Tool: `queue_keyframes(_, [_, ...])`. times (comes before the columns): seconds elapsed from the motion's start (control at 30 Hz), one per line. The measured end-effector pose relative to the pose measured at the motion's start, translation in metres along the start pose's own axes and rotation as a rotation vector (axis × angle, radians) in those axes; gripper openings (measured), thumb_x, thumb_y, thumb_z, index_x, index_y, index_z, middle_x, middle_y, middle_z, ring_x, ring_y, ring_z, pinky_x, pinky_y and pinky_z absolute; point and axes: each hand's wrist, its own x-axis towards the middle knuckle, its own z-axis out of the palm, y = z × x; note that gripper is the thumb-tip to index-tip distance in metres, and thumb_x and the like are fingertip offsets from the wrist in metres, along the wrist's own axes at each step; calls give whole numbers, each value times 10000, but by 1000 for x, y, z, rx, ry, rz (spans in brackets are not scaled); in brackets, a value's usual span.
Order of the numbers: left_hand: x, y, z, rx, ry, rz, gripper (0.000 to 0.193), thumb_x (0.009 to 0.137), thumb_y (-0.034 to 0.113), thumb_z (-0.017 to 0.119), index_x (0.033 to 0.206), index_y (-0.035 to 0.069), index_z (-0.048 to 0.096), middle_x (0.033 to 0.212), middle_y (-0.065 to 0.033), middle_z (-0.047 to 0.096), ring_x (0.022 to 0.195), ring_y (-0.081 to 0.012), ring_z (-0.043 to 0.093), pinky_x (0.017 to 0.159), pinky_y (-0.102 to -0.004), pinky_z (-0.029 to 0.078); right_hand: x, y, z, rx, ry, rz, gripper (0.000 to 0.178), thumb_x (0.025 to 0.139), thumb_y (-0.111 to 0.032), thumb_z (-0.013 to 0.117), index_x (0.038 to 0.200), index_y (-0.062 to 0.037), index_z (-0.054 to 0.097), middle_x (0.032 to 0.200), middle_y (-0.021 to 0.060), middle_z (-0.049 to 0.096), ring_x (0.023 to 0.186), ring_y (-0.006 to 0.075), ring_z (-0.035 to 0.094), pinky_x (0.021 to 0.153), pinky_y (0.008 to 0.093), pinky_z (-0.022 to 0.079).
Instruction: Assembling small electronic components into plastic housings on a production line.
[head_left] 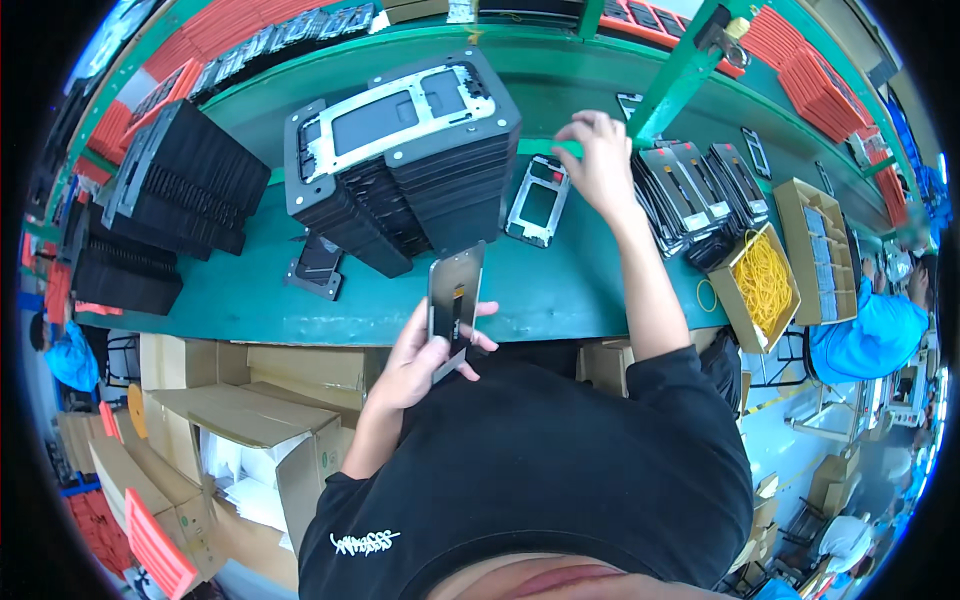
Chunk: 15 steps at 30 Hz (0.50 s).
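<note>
In my left hand (410,360) I hold a flat screen panel (456,290), grey, with a dark strip and a small orange part; my thumb presses its face, and the fingers are around and behind it. The panel is tilted above the front edge of the green worktop (590,290). My right hand (598,160) is lifted, its fingers loosely bent and apart, and I see nothing in it. Just beside it, to the left, a silver phone frame (543,187) lies flat on the worktop. Left of this frame stands a tall stack of black trays (455,165), and on its top lies another silver frame, the larger-looking one (421,104). A small dark piece (318,268) lies near the foot of the stack, and farther left there are more black trays (190,175). To the right of my right forearm, similar panels (680,190) lean together in a row. Near them stands a cardboard box (727,286) with yellow rubber bands (765,280).
</note>
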Motion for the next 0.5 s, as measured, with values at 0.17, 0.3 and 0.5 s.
queue_keyframes(0.17, [6,44,7,-138,-2,138,862,1048,672,346,1593,14,238,1418,-289,526,1102,-338,680,693,-381,642,21,-89,-88,1079,-92,-152,288,876,-88,783,1147,-24,710,960,68,700,811,157,658,739,285,513])
queue_keyframes(0.3, [16,90,16,-60,-35,260,907,1040,702,301,1562,-39,318,1387,-286,551,1039,-315,694,663,-347,621,34,-133,-107,1365,-506,-483,462,893,-62,753,1338,11,650,840,74,725,602,134,651,605,292,515])
queue_keyframes(0.5, [25,145,14,376,55,427,867,1017,667,439,1454,-81,491,1299,-241,619,978,-258,696,633,-300,568,51,-153,-103,981,-873,-907,472,884,-93,757,1331,27,662,726,114,722,614,165,691,568,296,503])
